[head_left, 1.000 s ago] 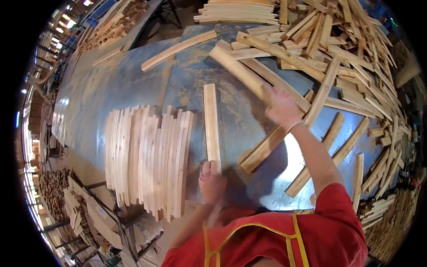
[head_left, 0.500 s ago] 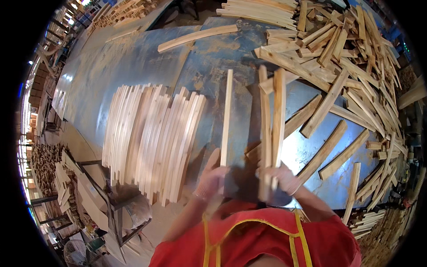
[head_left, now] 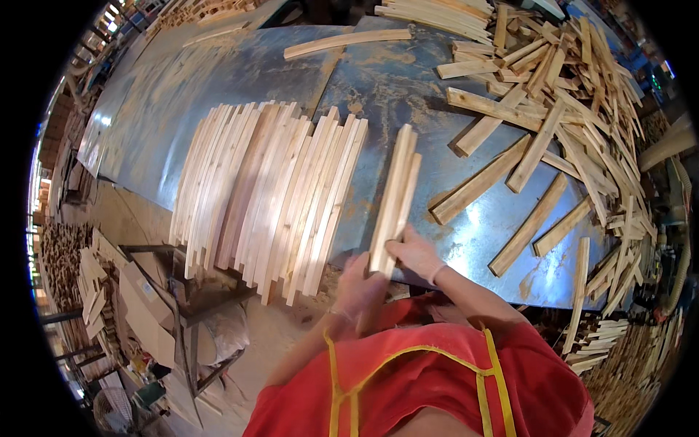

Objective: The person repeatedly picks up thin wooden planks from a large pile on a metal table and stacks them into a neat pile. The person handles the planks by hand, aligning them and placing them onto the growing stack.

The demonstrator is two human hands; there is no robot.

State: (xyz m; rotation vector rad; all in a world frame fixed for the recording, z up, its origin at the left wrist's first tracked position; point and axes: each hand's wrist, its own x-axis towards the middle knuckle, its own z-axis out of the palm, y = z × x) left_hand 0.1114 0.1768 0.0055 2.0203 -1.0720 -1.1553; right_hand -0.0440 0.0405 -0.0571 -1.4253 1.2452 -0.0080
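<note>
At the far left, down past the edge of the surface (head_left: 222, 73), I see a pile of short wood pieces (head_left: 62, 251), then some flat brown sheets (head_left: 142, 309) leaning by a dark metal frame (head_left: 191, 357). Next, on the surface, a broad row of pale strips (head_left: 273, 197) lies side by side, packed close, their ends uneven and a darker, reddish one among them. Farther back, one loose strip (head_left: 348, 44) lies crosswise by itself. Right of the row comes the left hand (head_left: 358, 282) of the person in the red top (head_left: 429, 364), its fingers closed about the near end of a small bundle, at least two held strips (head_left: 395, 197) laid lengthwise together. The bundle points away from the person, tilted a little to the right, near the row but apart from it; whether its far end touches the surface I can't tell. The right hand (head_left: 415, 255) grips the same bundle from its right side, just above the left. Beyond, several rougher pieces (head_left: 529, 224) lie slantwise and separate, and behind them a tangled heap (head_left: 561, 87) spreads to the right-hand edge. Lower right, below the surface, more strips are stacked (head_left: 641, 357).
</note>
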